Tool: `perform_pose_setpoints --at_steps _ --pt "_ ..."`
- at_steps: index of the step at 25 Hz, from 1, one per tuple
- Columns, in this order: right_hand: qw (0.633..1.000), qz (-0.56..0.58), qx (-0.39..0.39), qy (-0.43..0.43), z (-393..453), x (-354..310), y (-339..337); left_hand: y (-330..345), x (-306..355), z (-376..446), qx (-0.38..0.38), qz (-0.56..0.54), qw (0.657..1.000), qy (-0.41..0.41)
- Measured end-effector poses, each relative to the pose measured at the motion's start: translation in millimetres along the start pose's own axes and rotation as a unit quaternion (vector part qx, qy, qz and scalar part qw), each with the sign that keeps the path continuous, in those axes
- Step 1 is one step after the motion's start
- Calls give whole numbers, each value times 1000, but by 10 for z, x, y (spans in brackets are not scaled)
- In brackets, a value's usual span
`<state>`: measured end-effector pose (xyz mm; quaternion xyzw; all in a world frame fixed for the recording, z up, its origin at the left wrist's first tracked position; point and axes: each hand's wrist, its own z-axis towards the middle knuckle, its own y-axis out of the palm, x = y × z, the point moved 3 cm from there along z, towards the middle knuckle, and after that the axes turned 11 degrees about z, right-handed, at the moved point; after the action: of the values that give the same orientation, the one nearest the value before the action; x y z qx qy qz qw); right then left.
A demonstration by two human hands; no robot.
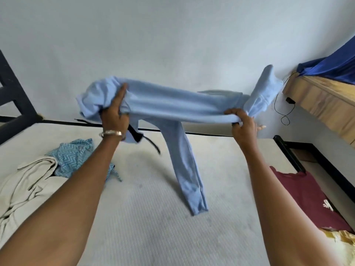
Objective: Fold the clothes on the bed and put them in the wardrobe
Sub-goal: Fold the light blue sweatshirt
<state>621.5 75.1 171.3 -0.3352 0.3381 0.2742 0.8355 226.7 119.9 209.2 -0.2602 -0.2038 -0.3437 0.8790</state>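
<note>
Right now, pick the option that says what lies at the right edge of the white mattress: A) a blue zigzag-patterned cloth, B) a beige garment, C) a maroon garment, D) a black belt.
C: the maroon garment lies at the white mattress's right edge, while the blue zigzag-patterned cloth and the beige garment lie on the left.

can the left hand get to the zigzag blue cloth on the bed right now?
Probably not yet. The left hand grips the light blue garment, as does the right hand. The zigzag cloth lies uncovered below the left forearm, so freeing that hand should suffice.
</note>
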Motion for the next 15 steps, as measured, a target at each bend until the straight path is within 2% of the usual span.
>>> perform_pose_setpoints --at_steps 3,4,5,6,8,9,10,11,13,15 --pt "994 -73 -39 66 -765 625 58 -111 -361 -1021 -103 199 972 67" --pt "991 -79 -54 99 -1132 808 31 -135 -478 -1442 -169 251 950 76" --pt "980 -89 -83 156 -1511 986 9 -149 -587 -1884 -262 305 913 63" --pt "958 -119 -131 227 -1934 1290 22 -155 -691 -2313 -375 367 851 29" --pt "865 -200 -271 372 -2745 1611 0 -224 -854 -3114 -563 458 688 -24" --pt "816 -218 -312 435 -3060 1667 -15 -254 -923 -3412 -615 460 639 -50" --pt "794 -214 -312 476 -3258 1643 -46 -303 -902 -3574 -640 463 610 -64" --pt "780 -216 -306 502 -3337 1517 -77 -343 -870 -3628 -637 473 604 -80" --pt "783 -189 -262 532 -3267 1377 -88 -348 -898 -3653 -628 498 586 -124" --pt "798 -172 -189 546 -3304 1382 -105 -329 -810 -3573 -633 518 551 -164"
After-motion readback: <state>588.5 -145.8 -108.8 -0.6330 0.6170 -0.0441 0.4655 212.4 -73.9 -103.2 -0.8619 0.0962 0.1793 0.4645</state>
